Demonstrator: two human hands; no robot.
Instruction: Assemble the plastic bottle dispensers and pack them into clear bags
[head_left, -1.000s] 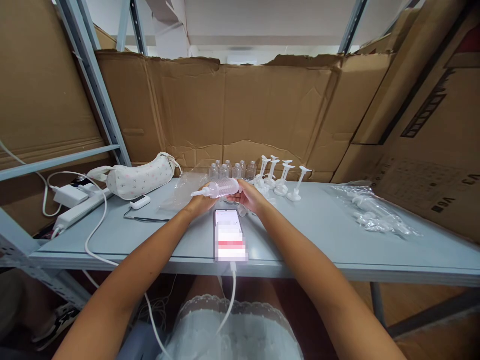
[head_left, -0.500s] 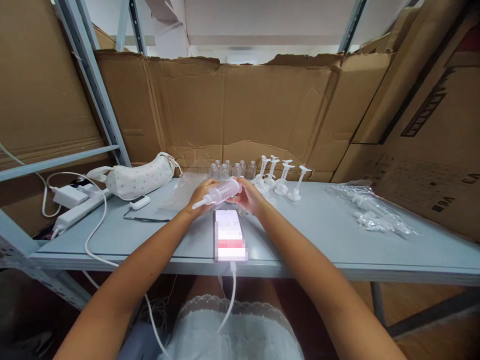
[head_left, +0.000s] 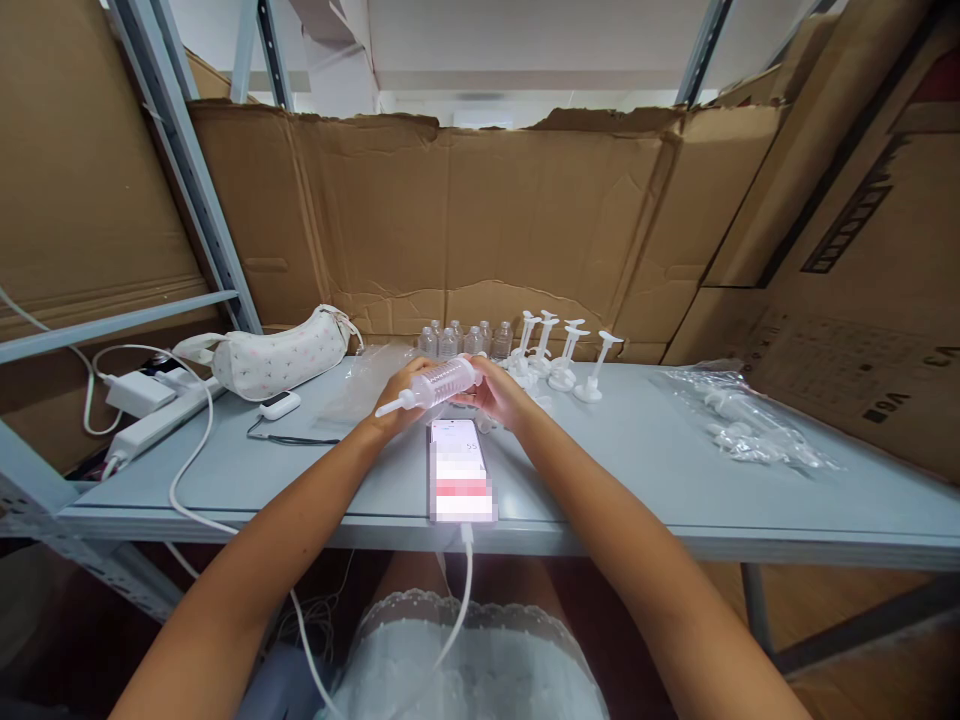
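**Item in hand: syringe** (head_left: 439, 384). Large clear barrel with a white nozzle, held level above the desk (head_left: 637, 450), just beyond the phone (head_left: 459, 470). Nozzle points to the person's left and a little down.

**Left hand** (head_left: 401, 395). Closed round the nozzle end of the barrel, fingers curled under it.

**Right hand** (head_left: 499, 392). Closed on the opposite end, thumb on top. Whether a plunger is seated there is hidden by the fingers.

**Handling note (judgement).** The work looks like fitting or checking the barrel's rear end. It would go best with the left hand as a steady clamp, the right hand doing the turning or pushing, and both ends kept in line so nothing binds. Working low over the desk means a slipped part falls only a short way.

**Nearby stock.**
- Plungers (head_left: 566, 355): white, standing upright in a cluster, just beyond the right hand.
- Bottles (head_left: 465, 340): small, clear, in a row against the cardboard (head_left: 480, 220).
- Bag (head_left: 750, 425): clear plastic with more white parts, well to the right.
- Pouch (head_left: 277, 355): pale fabric, far left, beside a power strip (head_left: 154, 425).

**Hazard.** The phone lies directly under the hands, its cable (head_left: 457, 600) running off the desk edge.
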